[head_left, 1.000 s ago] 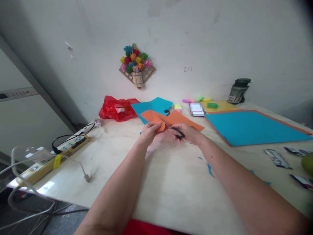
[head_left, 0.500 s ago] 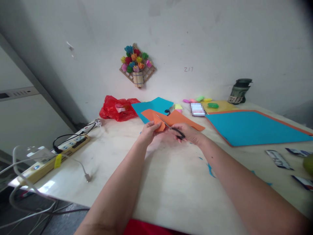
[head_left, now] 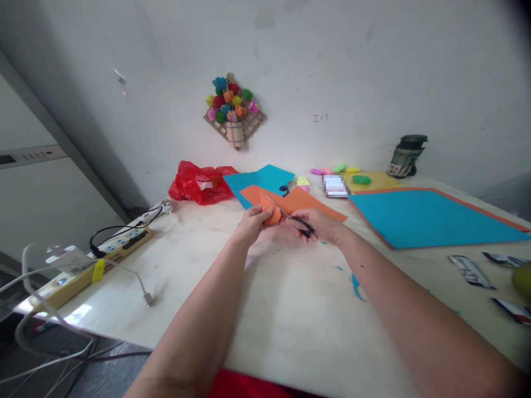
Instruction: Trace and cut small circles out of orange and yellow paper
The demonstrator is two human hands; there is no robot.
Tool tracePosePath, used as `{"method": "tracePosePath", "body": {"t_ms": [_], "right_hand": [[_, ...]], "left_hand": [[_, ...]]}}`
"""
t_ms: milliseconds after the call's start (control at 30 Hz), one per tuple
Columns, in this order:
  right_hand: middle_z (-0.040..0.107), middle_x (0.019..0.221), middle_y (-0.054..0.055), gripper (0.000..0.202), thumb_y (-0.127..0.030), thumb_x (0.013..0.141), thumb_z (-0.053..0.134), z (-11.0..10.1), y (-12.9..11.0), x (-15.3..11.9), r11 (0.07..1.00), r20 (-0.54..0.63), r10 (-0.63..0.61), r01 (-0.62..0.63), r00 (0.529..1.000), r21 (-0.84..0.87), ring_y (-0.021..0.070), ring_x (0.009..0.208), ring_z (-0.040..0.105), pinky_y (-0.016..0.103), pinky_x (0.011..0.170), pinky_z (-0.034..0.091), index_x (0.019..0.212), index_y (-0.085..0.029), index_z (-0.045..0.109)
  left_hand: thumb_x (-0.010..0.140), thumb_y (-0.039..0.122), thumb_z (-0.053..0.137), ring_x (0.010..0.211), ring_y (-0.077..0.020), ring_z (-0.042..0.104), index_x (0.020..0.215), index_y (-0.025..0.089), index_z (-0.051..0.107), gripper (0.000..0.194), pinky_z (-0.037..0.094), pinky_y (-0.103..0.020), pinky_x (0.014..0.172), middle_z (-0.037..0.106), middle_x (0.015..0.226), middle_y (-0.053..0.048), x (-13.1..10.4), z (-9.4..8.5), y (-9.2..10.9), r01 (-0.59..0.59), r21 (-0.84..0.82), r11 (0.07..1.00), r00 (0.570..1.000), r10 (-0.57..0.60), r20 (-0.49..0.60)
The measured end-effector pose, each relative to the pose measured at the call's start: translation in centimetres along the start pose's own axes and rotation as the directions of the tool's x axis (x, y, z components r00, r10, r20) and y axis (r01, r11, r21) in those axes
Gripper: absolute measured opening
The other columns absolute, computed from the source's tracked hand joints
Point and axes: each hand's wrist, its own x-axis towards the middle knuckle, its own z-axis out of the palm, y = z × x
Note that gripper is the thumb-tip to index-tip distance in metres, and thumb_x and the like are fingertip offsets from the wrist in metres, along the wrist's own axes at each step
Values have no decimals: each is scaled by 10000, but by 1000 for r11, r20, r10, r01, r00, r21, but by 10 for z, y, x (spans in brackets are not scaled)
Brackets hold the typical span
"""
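Observation:
My left hand (head_left: 254, 224) pinches a small piece of orange paper (head_left: 271, 213) near the middle of the table. My right hand (head_left: 315, 224) is closed round the black handles of a pair of scissors (head_left: 303, 224). The scissor blades point up and left and lie at the small orange piece; whether they are parted is too small to tell. Just behind both hands is a larger orange sheet (head_left: 317, 205), partly over a blue sheet (head_left: 265, 178).
A red plastic bag (head_left: 199, 183) lies at the back left, a power strip (head_left: 108, 251) with cables at the left edge. To the right are a phone (head_left: 335, 186), large blue sheet (head_left: 431, 218), green bottle (head_left: 407, 156) and small packets (head_left: 472, 272). Blue scraps (head_left: 357, 287) lie nearer.
Both hands keep nearly the same place and hold on the paper and scissors. The right forearm has shifted slightly, and the whole view has moved a little.

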Motion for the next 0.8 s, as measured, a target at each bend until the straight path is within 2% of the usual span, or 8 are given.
{"method": "tracePosePath", "body": {"t_ms": [133, 367, 633, 800], "right_hand": [[557, 564, 5, 330, -451, 733, 557, -2, 2, 0, 1000, -5, 7, -7, 1000, -19, 67, 376, 478, 166, 288, 232, 830, -137, 581], [575, 591, 14, 311, -456, 747, 545, -6, 3, 0, 998, 22, 3, -1, 1000, -62, 70, 387, 486, 166, 291, 235, 799, -150, 574], [603, 584, 8, 398, -456, 733, 584, -7, 0, -2, 995, 32, 68, -66, 997, -81, 96, 392, 530, 171, 292, 264, 1026, -194, 526], [604, 609, 4, 420, -501, 731, 566, -11, -3, -6, 995, 87, 57, -49, 995, -85, 87, 417, 530, 164, 310, 292, 1027, -203, 534]], "left_hand": [[658, 306, 690, 712, -158, 625, 800, 124, 635, 238, 483, -267, 653, 653, 763, -58, 0, -1, 1, 6, 36, 999, 1000, -7, 15], [673, 321, 669, 628, -110, 571, 794, 134, 619, 228, 418, -200, 513, 635, 764, -48, 2, -5, -1, -16, 112, 994, 1000, 14, 16], [665, 337, 680, 500, -68, 501, 778, 127, 586, 257, 387, -199, 469, 584, 669, -12, 4, -6, -3, 18, 181, 983, 1000, -17, -7], [692, 336, 665, 460, -58, 472, 701, 118, 571, 238, 351, -188, 440, 546, 584, -6, 4, -8, -2, 19, 233, 972, 1000, -19, -3]]}}
